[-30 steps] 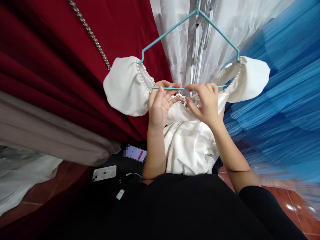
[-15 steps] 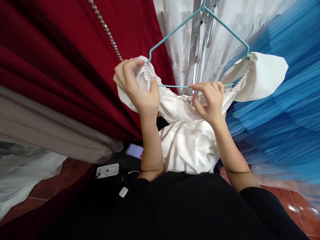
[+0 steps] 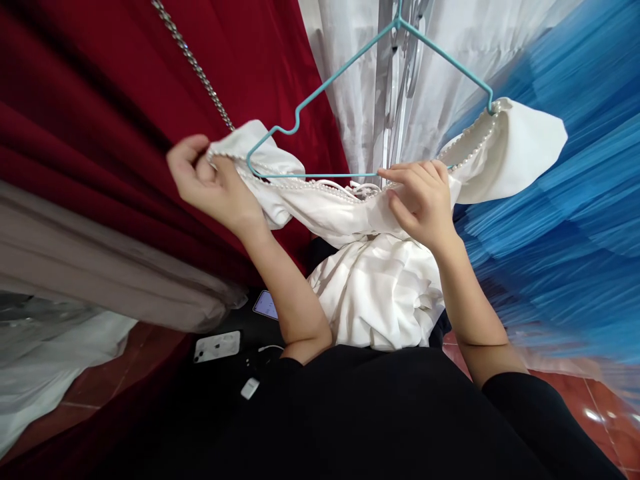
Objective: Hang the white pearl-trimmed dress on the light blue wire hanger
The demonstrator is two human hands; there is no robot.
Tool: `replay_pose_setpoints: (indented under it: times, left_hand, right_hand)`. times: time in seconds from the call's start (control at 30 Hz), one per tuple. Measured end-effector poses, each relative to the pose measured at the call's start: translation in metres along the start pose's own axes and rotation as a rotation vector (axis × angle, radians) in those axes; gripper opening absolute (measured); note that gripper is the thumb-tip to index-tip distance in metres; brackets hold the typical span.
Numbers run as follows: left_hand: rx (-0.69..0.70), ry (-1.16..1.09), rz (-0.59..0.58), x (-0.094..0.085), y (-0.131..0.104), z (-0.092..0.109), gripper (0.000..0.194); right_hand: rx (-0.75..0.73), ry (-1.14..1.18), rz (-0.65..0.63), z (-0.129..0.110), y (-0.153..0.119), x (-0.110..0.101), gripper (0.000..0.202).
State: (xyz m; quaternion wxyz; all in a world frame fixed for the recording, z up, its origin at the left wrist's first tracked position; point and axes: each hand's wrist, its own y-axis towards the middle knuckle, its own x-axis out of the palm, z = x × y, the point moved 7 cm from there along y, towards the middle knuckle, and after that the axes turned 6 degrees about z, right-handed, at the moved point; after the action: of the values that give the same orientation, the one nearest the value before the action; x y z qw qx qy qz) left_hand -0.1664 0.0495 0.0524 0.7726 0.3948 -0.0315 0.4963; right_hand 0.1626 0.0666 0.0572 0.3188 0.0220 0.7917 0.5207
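Observation:
A white dress [image 3: 380, 287] with a pearl-beaded neckline lies gathered in front of me, its upper part spread below a light blue hanger [image 3: 345, 67]. My left hand [image 3: 215, 183] is closed on the beaded edge of the left sleeve, holding it out beyond the hanger's left end, which shows bare. With bent fingers my right hand [image 3: 420, 200] pinches the hanger's bottom bar near its middle. At the right, the other puffed sleeve [image 3: 530, 150] hangs on the hanger's right end. My right hand partly hides the neckline.
Dark red fabric [image 3: 260, 67] with a beaded chain [image 3: 195, 67] hangs at left. Blue tulle [image 3: 560, 220] is close on the right, white curtains [image 3: 465, 40] behind. Low on the left, a white phone [image 3: 217, 347], another phone [image 3: 265, 304] and a small white case [image 3: 250, 388] lie on a black surface.
My left hand has moved left and slightly down, drawing the left sleeve off the hanger's end, which is now exposed. My right hand stays at the bottom bar.

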Motion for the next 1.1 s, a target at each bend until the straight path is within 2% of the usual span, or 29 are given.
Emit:
replay_pose_setpoints:
  times: [0.1, 0.13, 0.2, 0.27, 0.4, 0.53, 0.57, 0.67, 0.73, 0.87, 1.0, 1.03, 1.1]
  left_hand:
    - [-0.088, 0.005, -0.174, -0.008, -0.029, -0.024, 0.003]
    - [-0.170, -0.002, -0.253, -0.004, -0.042, -0.031, 0.007]
    - [-0.301, -0.017, -0.484, 0.017, -0.070, -0.032, 0.025]
    - [-0.356, -0.087, -0.609, 0.039, -0.093, -0.020, 0.040]
    - [-0.380, -0.278, -0.488, 0.066, -0.114, 0.007, 0.040]
    - [-0.325, -0.331, -0.414, 0.070, -0.122, 0.010, 0.035]
    - [-0.288, -0.333, -0.396, 0.068, -0.121, 0.010, 0.035]
    - [-0.188, -0.335, -0.343, 0.061, -0.116, 0.010, 0.034]
    - [-0.179, -0.334, -0.340, 0.060, -0.114, 0.009, 0.033]
    - [-0.181, -0.307, -0.350, 0.060, -0.113, 0.009, 0.034]
    - [-0.192, -0.329, -0.379, 0.058, -0.110, 0.009, 0.036]
    - [-0.199, -0.343, -0.389, 0.058, -0.110, 0.010, 0.036]
    - [-0.209, -0.366, -0.400, 0.058, -0.109, 0.010, 0.034]
  right_hand:
    - [-0.013, 0.018, 0.006, -0.007, 0.000, 0.001, 0.032]
    - [-0.011, 0.020, 0.007, -0.008, 0.000, 0.002, 0.033]
    - [-0.002, 0.018, 0.002, -0.010, 0.001, 0.006, 0.033]
    - [0.006, 0.014, -0.005, -0.009, 0.001, 0.008, 0.033]
    - [-0.003, 0.017, -0.002, -0.008, 0.001, 0.006, 0.031]
    - [-0.044, 0.076, 0.014, -0.002, 0.003, -0.008, 0.030]
    - [-0.035, 0.077, 0.063, 0.003, 0.005, -0.016, 0.030]
    - [0.018, -0.015, 0.334, 0.026, 0.012, -0.051, 0.032]
    - [0.066, -0.097, 0.431, 0.041, 0.017, -0.067, 0.035]
    - [0.236, -0.182, 0.381, 0.070, 0.034, -0.077, 0.033]
    - [0.361, -0.171, 0.427, 0.089, 0.045, -0.097, 0.031]
    - [0.383, -0.149, 0.407, 0.093, 0.046, -0.103, 0.030]
    - [0.414, -0.094, 0.287, 0.100, 0.043, -0.110, 0.028]
